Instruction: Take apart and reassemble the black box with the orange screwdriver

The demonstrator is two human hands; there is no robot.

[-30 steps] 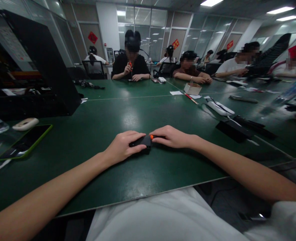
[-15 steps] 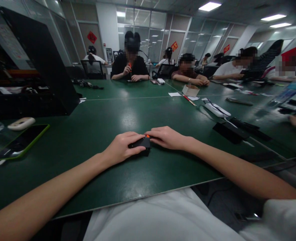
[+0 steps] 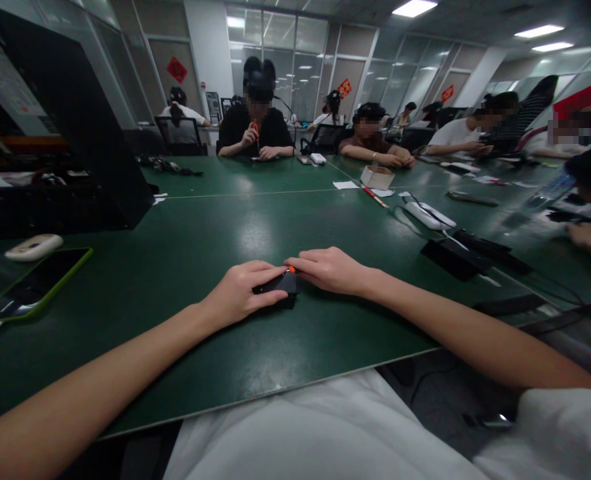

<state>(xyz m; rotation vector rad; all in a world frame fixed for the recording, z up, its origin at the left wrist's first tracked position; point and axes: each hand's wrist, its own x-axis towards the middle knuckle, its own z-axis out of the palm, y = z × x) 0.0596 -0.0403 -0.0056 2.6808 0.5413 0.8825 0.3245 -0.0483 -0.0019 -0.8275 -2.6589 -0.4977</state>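
A small black box-shaped object (image 3: 281,285) rests on the green tabletop in front of me. My left hand (image 3: 238,293) grips it from the left, with the thumb on the near side and the fingers along the far side. At the box's far right corner shows a small orange piece (image 3: 292,269). My right hand (image 3: 331,270) has its fingers drawn together at this piece. How firmly they pinch it is hard to see, because the fingertips cover part of it.
On the left lie a green-edged phone (image 3: 43,283) and a white oval case (image 3: 34,247), with a large black open-fronted cabinet (image 3: 70,127) behind. A white power strip (image 3: 429,215), black adapters (image 3: 453,259) and a small box (image 3: 377,177) lie to the right. Several people sit around the table.
My right fingertips have shifted slightly left over the orange piece. The whole view has moved a little. At the right edge, a person's dark-haired head has come into view.
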